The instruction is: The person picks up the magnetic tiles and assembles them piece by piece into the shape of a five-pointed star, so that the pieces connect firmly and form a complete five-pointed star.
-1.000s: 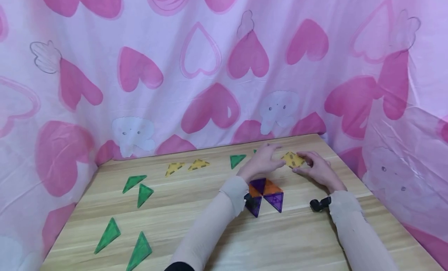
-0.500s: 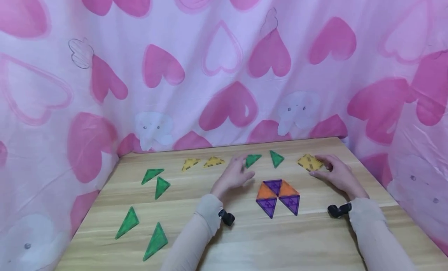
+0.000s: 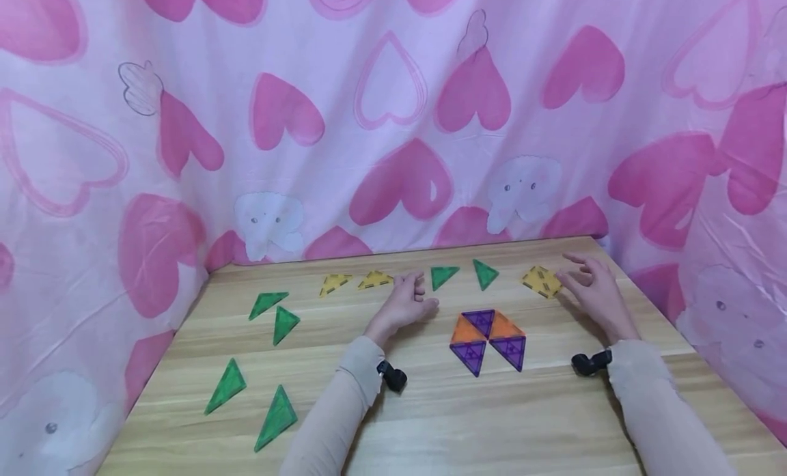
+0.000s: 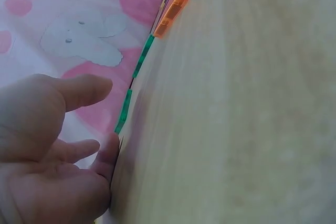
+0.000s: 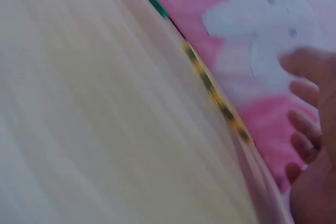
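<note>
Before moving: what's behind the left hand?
In the head view, a strip of table and the pink curtain show beyond the left hand, with a yellow triangle at its left. Whatever the hand covers cannot be seen.

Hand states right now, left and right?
Left hand: open, holding nothing, near a yellow triangle.
Right hand: open, holding nothing, beside the yellow diamond shape.

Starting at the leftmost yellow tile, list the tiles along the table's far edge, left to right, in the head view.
Yellow triangular tile with dark dashes → second yellow triangular tile → translucent green triangular tile → second green triangular tile → yellow diamond-shaped piece with dark dashes.
</note>
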`<action>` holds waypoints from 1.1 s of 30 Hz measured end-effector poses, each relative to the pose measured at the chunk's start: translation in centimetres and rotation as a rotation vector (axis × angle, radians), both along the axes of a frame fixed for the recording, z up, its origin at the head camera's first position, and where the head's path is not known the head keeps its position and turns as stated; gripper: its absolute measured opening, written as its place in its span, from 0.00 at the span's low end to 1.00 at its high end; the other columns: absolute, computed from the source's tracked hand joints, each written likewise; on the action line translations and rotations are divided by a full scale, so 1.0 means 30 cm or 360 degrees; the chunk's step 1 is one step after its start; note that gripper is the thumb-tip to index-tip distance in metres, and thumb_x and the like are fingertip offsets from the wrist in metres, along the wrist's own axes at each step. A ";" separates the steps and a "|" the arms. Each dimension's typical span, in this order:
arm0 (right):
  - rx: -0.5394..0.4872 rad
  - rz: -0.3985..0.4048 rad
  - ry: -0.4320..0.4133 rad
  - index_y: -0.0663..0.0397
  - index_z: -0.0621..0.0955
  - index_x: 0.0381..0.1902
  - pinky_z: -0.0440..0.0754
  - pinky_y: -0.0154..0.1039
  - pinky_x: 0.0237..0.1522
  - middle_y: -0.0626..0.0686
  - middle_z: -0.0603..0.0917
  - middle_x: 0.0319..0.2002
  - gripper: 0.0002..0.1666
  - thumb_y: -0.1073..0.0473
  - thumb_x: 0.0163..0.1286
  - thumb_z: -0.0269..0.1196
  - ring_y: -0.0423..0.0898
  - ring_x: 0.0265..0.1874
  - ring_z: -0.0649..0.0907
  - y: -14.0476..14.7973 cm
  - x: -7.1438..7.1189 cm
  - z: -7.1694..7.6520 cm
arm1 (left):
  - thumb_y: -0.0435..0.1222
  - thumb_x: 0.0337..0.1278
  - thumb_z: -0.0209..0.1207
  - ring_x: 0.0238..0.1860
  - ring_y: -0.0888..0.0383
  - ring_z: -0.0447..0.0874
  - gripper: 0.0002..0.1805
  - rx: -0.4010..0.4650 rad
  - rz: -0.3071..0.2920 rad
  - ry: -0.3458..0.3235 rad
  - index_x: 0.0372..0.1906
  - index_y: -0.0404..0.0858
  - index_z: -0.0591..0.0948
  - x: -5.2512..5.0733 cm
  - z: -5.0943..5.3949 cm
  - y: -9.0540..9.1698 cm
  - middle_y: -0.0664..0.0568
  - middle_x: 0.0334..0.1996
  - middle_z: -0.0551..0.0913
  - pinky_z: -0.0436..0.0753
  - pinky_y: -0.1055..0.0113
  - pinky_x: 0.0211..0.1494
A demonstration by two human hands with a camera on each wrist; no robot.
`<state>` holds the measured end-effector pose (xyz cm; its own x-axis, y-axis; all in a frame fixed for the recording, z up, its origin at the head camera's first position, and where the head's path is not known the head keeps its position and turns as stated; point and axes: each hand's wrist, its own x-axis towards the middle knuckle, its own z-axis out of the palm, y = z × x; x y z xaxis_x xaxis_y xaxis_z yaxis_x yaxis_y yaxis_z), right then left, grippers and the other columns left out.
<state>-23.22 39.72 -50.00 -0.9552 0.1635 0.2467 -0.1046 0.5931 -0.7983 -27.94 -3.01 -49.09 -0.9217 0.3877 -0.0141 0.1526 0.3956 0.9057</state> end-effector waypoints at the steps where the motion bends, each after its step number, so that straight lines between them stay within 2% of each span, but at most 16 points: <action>1: 0.0007 -0.0027 0.0044 0.51 0.73 0.84 0.77 0.59 0.65 0.69 0.68 0.76 0.37 0.45 0.85 0.66 0.63 0.68 0.74 -0.015 -0.004 0.004 | 0.39 0.72 0.72 0.58 0.53 0.77 0.47 0.0000 0.0002 0.0004 0.87 0.33 0.62 -0.001 0.001 0.001 0.42 0.65 0.70 0.82 0.54 0.69; 3: 0.0007 -0.0035 0.0146 0.54 0.77 0.79 0.79 0.42 0.60 0.66 0.74 0.72 0.31 0.50 0.86 0.65 0.53 0.62 0.77 -0.054 -0.014 0.011 | 0.40 0.73 0.71 0.57 0.53 0.77 0.46 -0.0039 0.0019 0.0027 0.87 0.32 0.62 -0.003 0.002 0.007 0.42 0.64 0.70 0.81 0.54 0.69; 5: -0.0015 0.0023 0.0216 0.56 0.80 0.76 0.77 0.28 0.50 0.64 0.79 0.67 0.26 0.56 0.86 0.64 0.44 0.54 0.79 -0.101 -0.028 0.007 | 0.40 0.74 0.69 0.56 0.53 0.76 0.45 -0.0083 0.0037 0.0075 0.86 0.31 0.63 -0.009 -0.003 0.017 0.42 0.63 0.70 0.79 0.54 0.70; 7: -0.0058 0.0129 0.0231 0.59 0.81 0.75 0.81 0.25 0.48 0.66 0.82 0.63 0.24 0.59 0.86 0.64 0.42 0.51 0.82 -0.149 -0.045 0.002 | 0.40 0.75 0.67 0.57 0.51 0.76 0.44 -0.0121 0.0052 0.0124 0.86 0.30 0.62 -0.014 -0.004 0.028 0.41 0.64 0.70 0.78 0.52 0.71; 9: -0.0134 0.0249 0.0188 0.59 0.80 0.75 0.84 0.28 0.50 0.67 0.84 0.63 0.25 0.60 0.86 0.65 0.46 0.52 0.85 -0.197 -0.059 0.000 | 0.39 0.75 0.67 0.59 0.47 0.77 0.44 -0.0145 0.0043 0.0165 0.87 0.31 0.61 -0.022 -0.007 0.036 0.39 0.69 0.68 0.77 0.49 0.73; 12: -0.0228 0.0388 0.0078 0.58 0.77 0.78 0.88 0.33 0.51 0.68 0.83 0.67 0.27 0.59 0.86 0.65 0.55 0.57 0.86 -0.250 -0.072 0.004 | 0.39 0.76 0.66 0.68 0.41 0.75 0.45 -0.0142 -0.0002 0.0187 0.89 0.36 0.59 -0.031 -0.007 0.042 0.38 0.79 0.61 0.74 0.42 0.78; 14: -0.0255 0.0441 0.0025 0.58 0.76 0.79 0.87 0.32 0.54 0.67 0.81 0.70 0.29 0.58 0.86 0.65 0.59 0.62 0.84 -0.271 -0.081 0.005 | 0.39 0.76 0.66 0.71 0.39 0.73 0.46 -0.0123 -0.0040 0.0181 0.90 0.39 0.58 -0.038 -0.004 0.041 0.38 0.83 0.58 0.72 0.38 0.80; 16: -0.0218 0.0477 0.0003 0.58 0.75 0.80 0.85 0.30 0.58 0.66 0.80 0.73 0.30 0.58 0.86 0.65 0.62 0.67 0.83 -0.287 -0.091 0.004 | 0.38 0.77 0.66 0.75 0.39 0.70 0.45 -0.0102 -0.0072 0.0171 0.90 0.41 0.59 -0.046 -0.003 0.038 0.40 0.85 0.55 0.69 0.37 0.82; 18: -0.0154 0.0501 -0.0027 0.58 0.74 0.81 0.83 0.33 0.64 0.66 0.80 0.74 0.31 0.57 0.86 0.64 0.63 0.69 0.82 -0.302 -0.100 -0.002 | 0.35 0.78 0.63 0.77 0.38 0.69 0.42 -0.0094 -0.0114 0.0170 0.89 0.39 0.60 -0.056 -0.001 0.031 0.39 0.87 0.55 0.67 0.37 0.84; 21: -0.0092 0.0537 -0.0094 0.57 0.74 0.81 0.82 0.48 0.71 0.66 0.79 0.75 0.32 0.56 0.86 0.65 0.66 0.71 0.81 -0.322 -0.111 -0.013 | 0.28 0.76 0.57 0.83 0.38 0.64 0.39 -0.0148 -0.0158 0.0198 0.88 0.37 0.62 -0.074 0.001 0.024 0.39 0.88 0.56 0.63 0.39 0.86; 23: -0.0069 0.0566 -0.0132 0.57 0.74 0.82 0.80 0.60 0.73 0.66 0.77 0.76 0.32 0.56 0.86 0.65 0.68 0.72 0.80 -0.332 -0.115 -0.022 | 0.23 0.73 0.53 0.85 0.39 0.61 0.40 -0.0182 -0.0177 0.0205 0.88 0.37 0.63 -0.084 0.003 0.018 0.40 0.88 0.58 0.60 0.40 0.88; 25: -0.0030 0.0598 -0.0142 0.58 0.73 0.82 0.78 0.66 0.73 0.67 0.74 0.78 0.32 0.56 0.86 0.65 0.70 0.72 0.79 -0.336 -0.117 -0.030 | 0.19 0.69 0.51 0.86 0.39 0.61 0.43 -0.0199 -0.0178 0.0183 0.88 0.39 0.64 -0.089 0.003 0.013 0.41 0.88 0.61 0.59 0.41 0.88; 29: 0.0096 0.0600 -0.0126 0.60 0.73 0.82 0.79 0.67 0.72 0.66 0.68 0.82 0.33 0.59 0.86 0.65 0.71 0.70 0.81 -0.328 -0.114 -0.037 | 0.20 0.70 0.50 0.87 0.40 0.58 0.42 -0.0233 -0.0240 0.0167 0.88 0.43 0.67 -0.093 0.004 0.018 0.43 0.88 0.61 0.58 0.42 0.89; 33: 0.0203 0.0589 -0.0113 0.61 0.77 0.78 0.80 0.67 0.71 0.64 0.69 0.82 0.30 0.60 0.84 0.67 0.68 0.67 0.83 -0.318 -0.113 -0.037 | 0.24 0.74 0.54 0.87 0.38 0.57 0.36 -0.0287 -0.0281 0.0212 0.84 0.41 0.72 -0.094 0.002 0.034 0.42 0.88 0.61 0.58 0.40 0.88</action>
